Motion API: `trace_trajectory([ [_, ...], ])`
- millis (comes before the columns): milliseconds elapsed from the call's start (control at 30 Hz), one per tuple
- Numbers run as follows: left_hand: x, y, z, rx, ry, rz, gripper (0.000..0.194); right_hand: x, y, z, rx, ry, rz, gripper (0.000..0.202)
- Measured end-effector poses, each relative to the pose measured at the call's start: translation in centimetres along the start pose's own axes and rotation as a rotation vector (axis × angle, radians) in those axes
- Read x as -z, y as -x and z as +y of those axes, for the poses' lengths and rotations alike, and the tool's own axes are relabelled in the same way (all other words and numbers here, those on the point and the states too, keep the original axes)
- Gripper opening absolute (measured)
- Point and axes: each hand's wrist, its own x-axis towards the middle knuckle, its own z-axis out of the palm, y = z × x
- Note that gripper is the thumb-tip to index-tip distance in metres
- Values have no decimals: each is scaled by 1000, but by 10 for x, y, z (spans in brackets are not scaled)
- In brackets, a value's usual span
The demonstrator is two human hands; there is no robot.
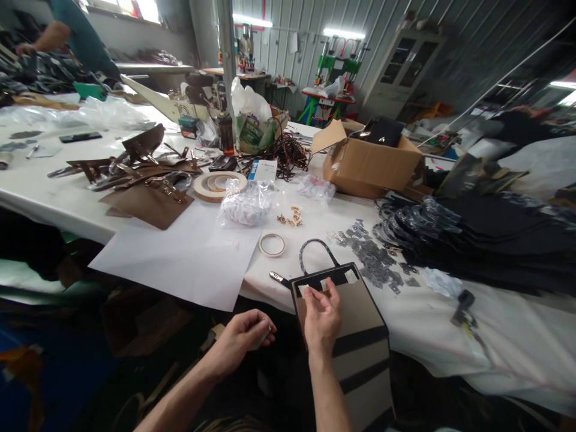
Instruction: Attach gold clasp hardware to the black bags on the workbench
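A flat bag panel (pixel 360 306) in brown and black, with a looped handle (pixel 310 243) at its top, leans over the table's front edge. Pale tape squares (pixel 351 276) sit along its black upper strip. My right hand (pixel 321 321) is over this strip, fingers apart, with fingertips at the left and middle squares; no object shows between them. Left of the panel, my left hand (pixel 247 333) is curled closed around a small pale piece (pixel 261 340), mostly hidden by the fingers. A metal-tipped strap end (pixel 278 278) sticks out at the panel's upper left corner.
On the white table (pixel 405 324) are a tape roll (pixel 272 245), grey metal plates (pixel 375 258), gold hardware (pixel 290 217) and white paper (pixel 180 258). Brown leather pieces (pixel 148 201), a cardboard box (pixel 371 165) and stacked black pieces (pixel 486 234) lie around. A person (pixel 83 39) stands far left.
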Motion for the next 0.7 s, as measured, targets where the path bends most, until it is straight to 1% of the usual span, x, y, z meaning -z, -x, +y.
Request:
trace_trajectory([
  [200, 7, -6, 2, -26, 21, 23, 40, -13, -2, 10, 206, 118, 101, 38],
  [300, 13, -10, 7, -93, 37, 95, 37, -12, -7, 11, 221, 115, 139, 38],
  [400, 25, -19, 18, -210, 26, 229, 38, -9, -11, 12, 211, 129, 131, 39],
  [500, 47, -36, 34, -313, -95, 389, 45, -8, -12, 15, 212, 170, 113, 35],
  [600, 78, -63, 51, -402, -315, 585, 49, -13, -13, 18, 202, 174, 135, 31],
  [700, 107, -90, 64, -490, -633, 781, 45, -14, -15, 20, 213, 157, 158, 30],
])
